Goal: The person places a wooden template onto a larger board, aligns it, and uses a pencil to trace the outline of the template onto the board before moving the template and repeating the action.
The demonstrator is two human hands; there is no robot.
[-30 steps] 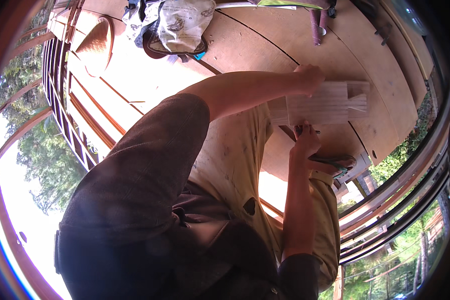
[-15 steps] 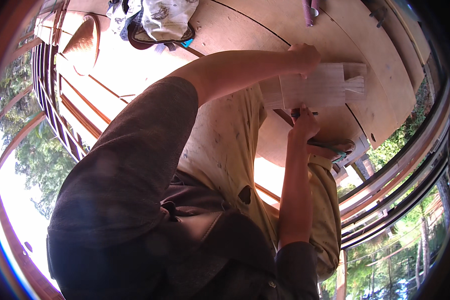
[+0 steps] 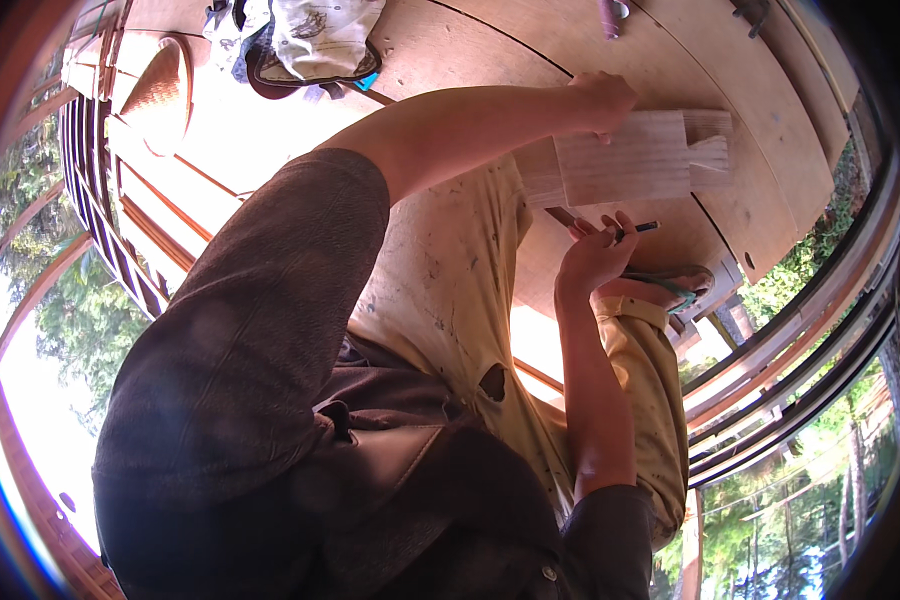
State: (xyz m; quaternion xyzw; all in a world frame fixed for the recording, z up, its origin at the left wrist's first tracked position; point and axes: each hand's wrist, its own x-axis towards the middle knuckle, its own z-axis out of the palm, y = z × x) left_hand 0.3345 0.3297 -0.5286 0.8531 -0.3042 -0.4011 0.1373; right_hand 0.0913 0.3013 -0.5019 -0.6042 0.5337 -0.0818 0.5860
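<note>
A pale wooden board (image 3: 625, 165) lies across another flat wooden piece (image 3: 708, 122), which shows past its right end and has a notched or wedge-shaped part there. My left hand (image 3: 600, 103) is closed at the board's far left corner, a digit pressing on its top face; the other fingers are mostly hidden. Just off the board's near edge, my right hand (image 3: 592, 258) grips a slim dark pen-like tool (image 3: 648, 227) with a pale tip pointing right. Its exact kind is too small to tell.
Plywood sheets (image 3: 770, 190) with seams make up the floor. Patterned cloth (image 3: 315, 40) lies at the far left, near a woven conical hat (image 3: 160, 90). A purplish tube (image 3: 608, 18) is at the far edge. My sandalled foot (image 3: 685, 285) rests right of my right hand.
My right hand has drawn back from the board's near edge, its fingers loosening and turning around the dark tool. My left hand stays at the far left corner.
</note>
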